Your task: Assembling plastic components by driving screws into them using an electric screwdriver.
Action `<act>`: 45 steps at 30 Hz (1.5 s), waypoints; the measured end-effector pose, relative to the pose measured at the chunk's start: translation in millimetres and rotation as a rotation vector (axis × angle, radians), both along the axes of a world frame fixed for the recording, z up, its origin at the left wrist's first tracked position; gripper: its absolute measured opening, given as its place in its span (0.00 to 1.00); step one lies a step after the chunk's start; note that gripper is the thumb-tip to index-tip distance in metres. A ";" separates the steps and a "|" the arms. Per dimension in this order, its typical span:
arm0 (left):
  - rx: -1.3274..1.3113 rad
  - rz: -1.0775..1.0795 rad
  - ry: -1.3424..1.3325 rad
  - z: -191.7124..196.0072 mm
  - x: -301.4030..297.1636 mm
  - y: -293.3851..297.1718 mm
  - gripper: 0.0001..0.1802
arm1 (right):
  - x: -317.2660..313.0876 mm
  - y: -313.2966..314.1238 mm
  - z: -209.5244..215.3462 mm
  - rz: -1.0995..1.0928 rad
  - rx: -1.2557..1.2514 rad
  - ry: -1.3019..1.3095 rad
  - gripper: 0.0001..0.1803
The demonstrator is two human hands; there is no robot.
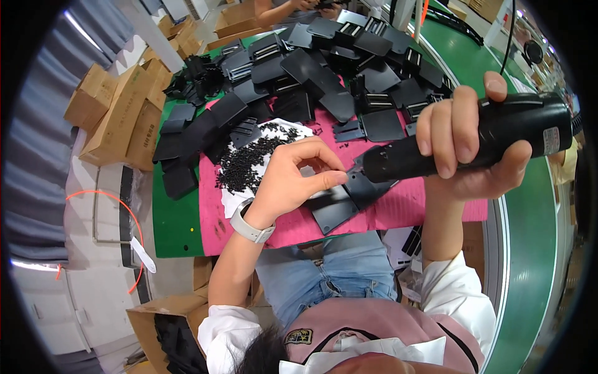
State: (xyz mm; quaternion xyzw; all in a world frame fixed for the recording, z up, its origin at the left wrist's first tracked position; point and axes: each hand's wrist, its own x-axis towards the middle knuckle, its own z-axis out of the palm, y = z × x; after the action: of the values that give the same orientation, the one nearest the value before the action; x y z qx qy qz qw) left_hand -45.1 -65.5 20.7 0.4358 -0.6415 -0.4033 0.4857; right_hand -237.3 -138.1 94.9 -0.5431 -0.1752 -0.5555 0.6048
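Note:
My right hand [458,140] is wrapped around a black electric screwdriver [539,121], held sideways with its tip toward the left. Close to that tip, the thumb and index finger of my left hand [286,174] are pinched together. Whatever is between them is too small to make out. Just beneath the two hands lies a flat black plastic part [334,213], partly hidden by the tool and fingers. Beside my left hand, a heap of small black screws [246,165] is spread over a white sheet [233,204].
A large pile of black plastic parts [324,81] covers the far side of the green table [174,224]. A pink mat [398,215] lies under the work. Cardboard boxes [118,124] stand at left. An open box [140,318] sits below left. Another person's hands [305,5] show at the far edge.

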 end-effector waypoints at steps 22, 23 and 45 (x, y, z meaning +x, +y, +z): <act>-0.163 0.141 -0.240 -2.0 -10.5 0.8 0.13 | 8.6 -5.6 -15.9 -0.015 0.178 0.238 0.24; -0.165 0.142 -0.240 -5.4 -11.2 0.2 0.13 | 9.6 -5.4 -16.1 -0.090 0.115 0.299 0.24; 0.082 0.252 -0.264 -29.9 -17.8 -4.0 0.16 | 31.8 0.4 -26.8 -0.102 0.096 0.484 0.23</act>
State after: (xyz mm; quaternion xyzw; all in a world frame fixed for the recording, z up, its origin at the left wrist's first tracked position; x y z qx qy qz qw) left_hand -62.9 -69.5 -9.2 0.5812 -0.6230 -0.3044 0.4258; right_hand -205.5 -137.7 68.1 -0.6391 0.0288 -0.4468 0.6255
